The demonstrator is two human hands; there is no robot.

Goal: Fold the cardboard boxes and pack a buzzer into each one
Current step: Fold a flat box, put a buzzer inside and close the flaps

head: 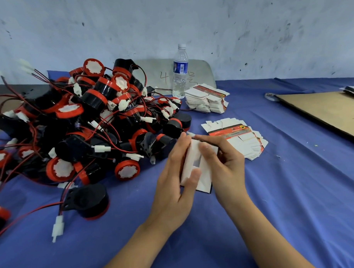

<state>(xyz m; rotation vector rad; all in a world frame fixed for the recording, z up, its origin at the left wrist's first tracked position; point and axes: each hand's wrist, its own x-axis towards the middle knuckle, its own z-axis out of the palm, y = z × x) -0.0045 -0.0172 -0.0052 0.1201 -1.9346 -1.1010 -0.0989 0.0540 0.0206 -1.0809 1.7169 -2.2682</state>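
Note:
A small white cardboard box, partly folded, is held above the blue cloth at centre. My left hand grips its left side with the thumb across the front. My right hand holds its right side, fingers curled over the top edge. A big heap of black-and-red buzzers with red wires and white plugs lies to the left. One buzzer sits apart, nearest me. Flat box blanks are fanned out just behind my hands, and a second stack of blanks stands farther back.
A water bottle stands by the wall in front of a grey board. A brown cardboard sheet lies at the right, with a tape roll at its far corner. The blue cloth covers the table.

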